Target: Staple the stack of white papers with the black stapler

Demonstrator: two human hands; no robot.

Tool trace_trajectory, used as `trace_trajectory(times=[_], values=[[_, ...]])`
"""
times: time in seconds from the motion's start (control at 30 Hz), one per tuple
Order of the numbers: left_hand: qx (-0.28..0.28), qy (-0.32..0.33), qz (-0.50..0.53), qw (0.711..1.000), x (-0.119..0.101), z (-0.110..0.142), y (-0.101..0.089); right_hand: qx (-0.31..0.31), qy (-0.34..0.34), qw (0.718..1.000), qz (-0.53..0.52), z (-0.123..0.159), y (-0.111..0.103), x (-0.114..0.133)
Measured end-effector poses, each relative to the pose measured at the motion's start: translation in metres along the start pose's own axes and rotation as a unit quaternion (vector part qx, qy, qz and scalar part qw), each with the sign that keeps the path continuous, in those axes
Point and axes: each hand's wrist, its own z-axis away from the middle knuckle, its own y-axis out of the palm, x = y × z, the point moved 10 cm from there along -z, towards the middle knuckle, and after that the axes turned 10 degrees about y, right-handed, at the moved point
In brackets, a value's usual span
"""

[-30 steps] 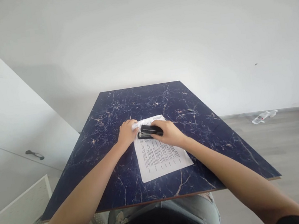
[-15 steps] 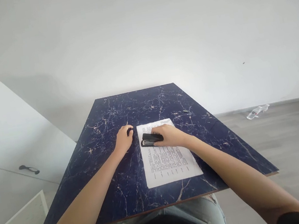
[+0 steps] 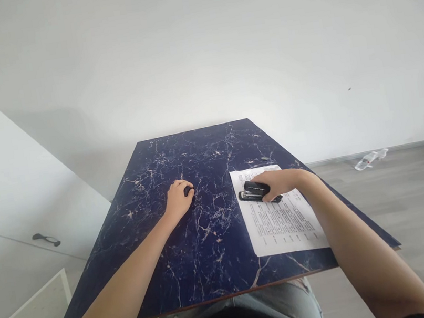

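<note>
My right hand is closed around the rear of a black stapler, whose front points left. Beneath the stapler lies a printed sheet of paper, perhaps a thin stack, on the right part of the blue marbled table. My left hand rests on the table left of the paper, apart from it. Its fingers are curled round a small black object, mostly hidden, whose kind I cannot make out.
A white cabinet with a dark handle stands to the left. Behind the table rises a pale wall. Some clear plastic lies on the grey floor at right. The table's front edge is close to my lap.
The paper and the stapler have slid to the right together with my right hand, leaving a wider gap from my left hand. My left hand has barely moved, still holding the small black object.
</note>
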Motion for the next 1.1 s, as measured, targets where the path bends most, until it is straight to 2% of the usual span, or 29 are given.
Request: trace_trajectory(times=[0.3, 0.4, 0.43, 0.5, 0.53, 0.6, 0.67, 0.73, 0.77, 0.93, 1.1], values=[[0.005, -0.003, -0.004, 1.000, -0.001, 0.001, 0.000, 0.011, -0.003, 1.000, -0.021, 0.002, 0.000, 0.001], [0.004, 0.000, -0.005, 1.000, -0.002, 0.001, 0.000, 0.010, -0.051, 0.996, -0.079, 0.013, -0.014, -0.004], [0.004, 0.001, -0.006, 1.000, -0.002, 0.001, 0.000, -0.015, -0.067, 0.992, -0.108, 0.016, -0.025, -0.012], [0.006, 0.001, -0.010, 1.000, -0.002, 0.001, 0.000, -0.126, -0.057, 0.977, -0.165, 0.019, -0.053, -0.047], [0.007, 0.002, -0.012, 1.000, -0.002, 0.001, 0.001, -0.204, -0.019, 0.960, -0.189, 0.020, -0.067, -0.076], [0.008, 0.006, -0.014, 1.000, -0.002, 0.001, 0.001, -0.356, 0.104, 0.905, -0.208, 0.026, -0.084, -0.141], [0.008, 0.009, -0.013, 1.000, -0.003, 0.001, 0.001, -0.446, 0.221, 0.845, -0.195, 0.030, -0.084, -0.191], [0.007, 0.009, -0.014, 1.000, -0.003, 0.001, 0.000, -0.470, 0.260, 0.822, -0.188, 0.024, -0.078, -0.214], [0.006, 0.009, -0.015, 1.000, -0.003, 0.001, 0.000, -0.471, 0.264, 0.821, -0.185, 0.019, -0.075, -0.219], [0.006, 0.008, -0.013, 1.000, -0.005, 0.002, -0.003, -0.460, 0.257, 0.839, -0.138, 0.006, -0.071, -0.213], [0.010, 0.010, -0.015, 1.000, -0.005, 0.002, -0.001, -0.452, 0.256, 0.843, -0.140, 0.005, -0.070, -0.215]])
